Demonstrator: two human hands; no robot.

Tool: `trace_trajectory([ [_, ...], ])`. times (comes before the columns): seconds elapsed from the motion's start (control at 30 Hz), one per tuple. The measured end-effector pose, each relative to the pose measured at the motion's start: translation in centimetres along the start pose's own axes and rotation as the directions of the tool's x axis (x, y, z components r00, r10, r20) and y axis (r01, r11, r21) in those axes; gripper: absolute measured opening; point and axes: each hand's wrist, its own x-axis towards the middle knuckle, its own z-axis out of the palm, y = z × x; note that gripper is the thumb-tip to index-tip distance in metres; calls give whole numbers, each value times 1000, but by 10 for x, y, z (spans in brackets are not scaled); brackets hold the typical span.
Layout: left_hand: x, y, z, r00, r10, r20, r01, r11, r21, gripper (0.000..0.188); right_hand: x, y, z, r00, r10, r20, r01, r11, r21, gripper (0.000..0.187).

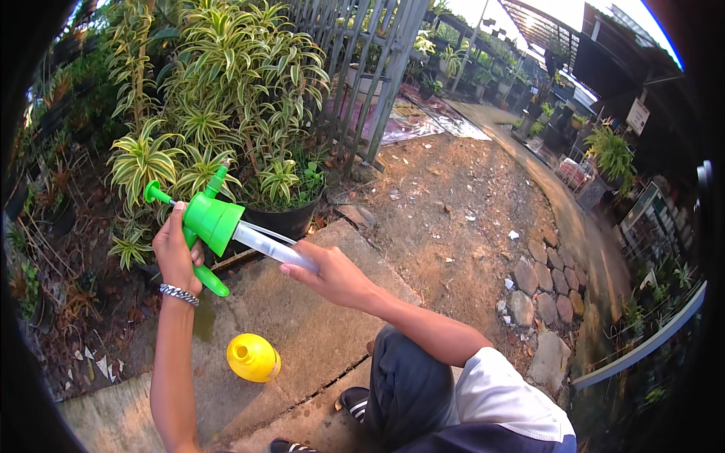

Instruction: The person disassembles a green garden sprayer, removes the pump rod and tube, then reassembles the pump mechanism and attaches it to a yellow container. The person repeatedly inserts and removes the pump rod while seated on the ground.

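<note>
A green pump sprayer head (214, 220) is held tilted above the concrete, apart from its bottle. My left hand (177, 249) is closed round its handle side, near the green plunger knob and the trigger lever. From the underside of the head runs a clear whitish pump tube (268, 245), with a thin straw beside it. My right hand (332, 273) is closed on the far end of that tube. Below, a yellow bottle (254, 358) stands on the slab with its mouth uncovered; its inside cannot be made out.
A large black pot (279, 219) with striped leafy plants stands ahead, beside a grey slatted fence (377, 83). Concrete slabs (325, 332) lie under the bottle. Bare soil and a patch of paving stones (545, 283) are to the right. My sandalled feet are near the bottle.
</note>
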Motion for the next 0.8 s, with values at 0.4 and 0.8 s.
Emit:
trace_trajectory([
  [0.4,-2,-1,8,992,85,89,-87,996,17,32,3,8,-7,844,81,530,-450,644,618,41],
  [0.8,-11,-18,16,982,79,174,-92,993,68,32,0,10,-3,871,128,474,-418,698,581,41],
])
